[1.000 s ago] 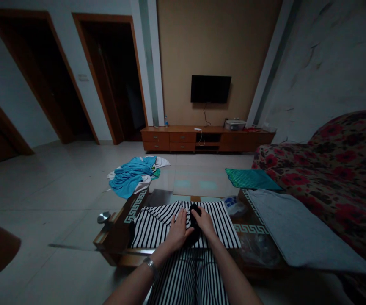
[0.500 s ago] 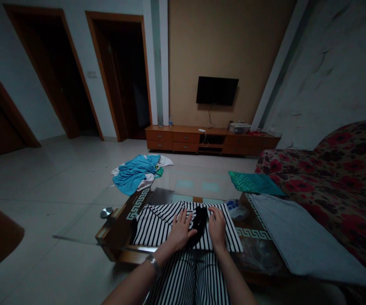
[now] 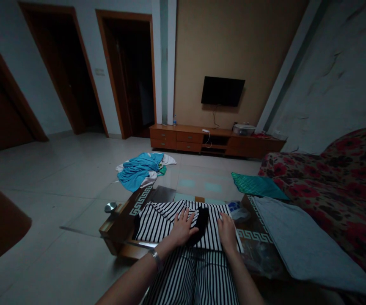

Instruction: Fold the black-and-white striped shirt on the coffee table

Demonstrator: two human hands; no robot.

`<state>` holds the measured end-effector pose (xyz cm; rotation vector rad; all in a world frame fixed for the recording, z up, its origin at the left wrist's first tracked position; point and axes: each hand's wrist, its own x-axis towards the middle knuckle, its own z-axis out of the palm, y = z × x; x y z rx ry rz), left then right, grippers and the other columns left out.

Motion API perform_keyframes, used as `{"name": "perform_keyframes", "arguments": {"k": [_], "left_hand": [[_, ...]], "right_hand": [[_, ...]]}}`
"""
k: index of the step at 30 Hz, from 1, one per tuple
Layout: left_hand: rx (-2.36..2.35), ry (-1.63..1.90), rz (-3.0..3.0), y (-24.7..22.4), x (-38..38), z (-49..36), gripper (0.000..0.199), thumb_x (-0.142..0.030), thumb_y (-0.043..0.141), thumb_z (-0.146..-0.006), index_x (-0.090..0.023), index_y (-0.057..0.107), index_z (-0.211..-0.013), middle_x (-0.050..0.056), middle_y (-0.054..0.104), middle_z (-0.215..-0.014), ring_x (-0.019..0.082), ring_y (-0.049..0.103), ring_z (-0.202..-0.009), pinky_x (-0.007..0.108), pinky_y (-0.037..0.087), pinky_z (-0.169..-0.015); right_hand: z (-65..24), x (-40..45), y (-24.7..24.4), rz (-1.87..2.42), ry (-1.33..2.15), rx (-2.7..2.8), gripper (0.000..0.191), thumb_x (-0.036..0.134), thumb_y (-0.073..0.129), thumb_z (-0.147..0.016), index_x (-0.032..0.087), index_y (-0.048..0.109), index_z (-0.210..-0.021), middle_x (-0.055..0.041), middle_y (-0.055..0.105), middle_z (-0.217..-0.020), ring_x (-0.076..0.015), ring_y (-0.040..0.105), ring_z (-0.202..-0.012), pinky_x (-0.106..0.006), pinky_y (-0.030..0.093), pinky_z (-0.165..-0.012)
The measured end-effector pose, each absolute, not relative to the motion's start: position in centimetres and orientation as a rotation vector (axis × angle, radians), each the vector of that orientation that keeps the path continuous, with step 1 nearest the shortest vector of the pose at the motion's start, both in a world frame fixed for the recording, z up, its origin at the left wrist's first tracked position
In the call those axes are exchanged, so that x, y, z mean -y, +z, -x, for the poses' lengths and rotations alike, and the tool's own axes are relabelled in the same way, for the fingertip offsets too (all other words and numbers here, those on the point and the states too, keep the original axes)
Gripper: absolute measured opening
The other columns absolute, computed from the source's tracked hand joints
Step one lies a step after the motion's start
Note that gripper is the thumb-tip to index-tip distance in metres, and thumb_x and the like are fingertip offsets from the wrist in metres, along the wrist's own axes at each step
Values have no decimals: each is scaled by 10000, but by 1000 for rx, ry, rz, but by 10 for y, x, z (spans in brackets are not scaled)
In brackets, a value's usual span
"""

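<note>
A black-and-white striped shirt (image 3: 157, 222) with black trim lies partly folded across the glass-topped coffee table (image 3: 106, 237) in front of me. My left hand (image 3: 183, 228) rests flat on its middle, fingers spread, beside the black band (image 3: 202, 218). Over the right part of the shirt is my right hand (image 3: 227, 232), its fingers loosely bent and touching the cloth near the right edge. No cloth shows pinched in it. The undersides of both hands are hidden.
A grey folded cloth (image 3: 309, 241) covers the table's right end, beside a plastic bag (image 3: 240, 212). Blue and white clothes (image 3: 140, 169) lie heaped on the floor beyond. A green cloth (image 3: 259, 186) is near the floral sofa (image 3: 338, 173). A metal knob (image 3: 110, 207) stands at the left.
My right hand has slid right over the striped shirt, away from the black band. My left hand stays flat in place. The view has turned slightly left.
</note>
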<state>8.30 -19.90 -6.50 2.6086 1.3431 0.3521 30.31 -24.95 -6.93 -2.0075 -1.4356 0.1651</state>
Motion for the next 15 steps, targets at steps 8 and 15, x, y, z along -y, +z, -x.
{"name": "perform_keyframes", "arguments": {"k": [8,15], "left_hand": [[-1452,531,-2419,-55,203,-96,415,-263,302,-977,-234,504,-1339,94,389,-1504,241,294,-1411,559,255,-1119],[-1456,578,-2526,-72,213,-101,457,-373,328,-977,-201,449,-1383,116,349,-1526,266,252,-1432,566,228,-1134]], "right_hand": [[-326,275,-53,2673,29,1258,466,478,498,-886,68,626,-1067,-288,607,-1097,-361,622,-1024,-429,504,-750],[-349,252,-51,2520,510,1187,305,364,572,-807,136,666,-986,-231,674,-1070,-346,638,-1059,-445,495,-842]]}}
